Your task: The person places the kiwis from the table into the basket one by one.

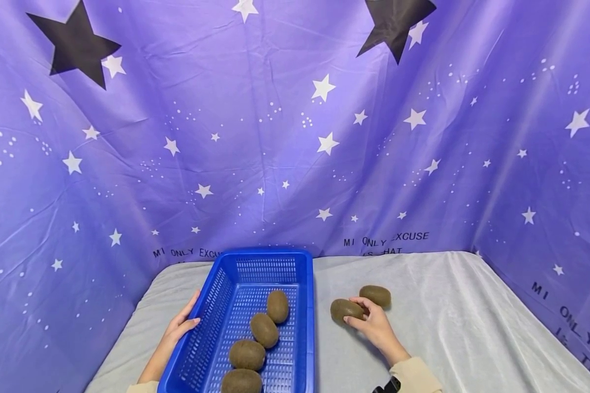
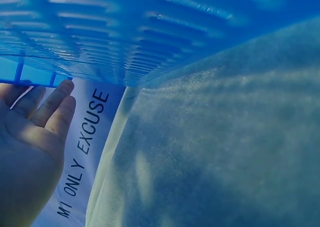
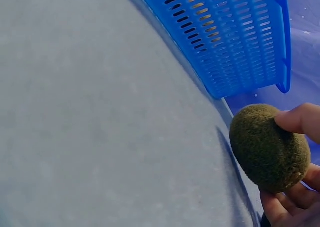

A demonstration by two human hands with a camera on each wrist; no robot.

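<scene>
My right hand (image 1: 377, 328) pinches a brown kiwi (image 1: 344, 311) between thumb and fingers, to the right of the basket. In the right wrist view the thumb lies on the top of this fuzzy kiwi (image 3: 265, 147), with fingers beneath. Just behind it, another kiwi (image 1: 376, 295) lies on the grey cloth. My left hand (image 1: 177, 325) is at the left side of the blue basket (image 1: 309, 327), its fingers extended against the rim. Several kiwis (image 1: 277, 307) lie inside in a slanting row, the nearest cut off by the frame's bottom edge.
A grey cloth (image 1: 452, 327) covers the table. Purple star-printed curtains (image 1: 275, 136) enclose it at the back and both sides. The basket's far end stands close to the back curtain. Slots perforate its walls and floor.
</scene>
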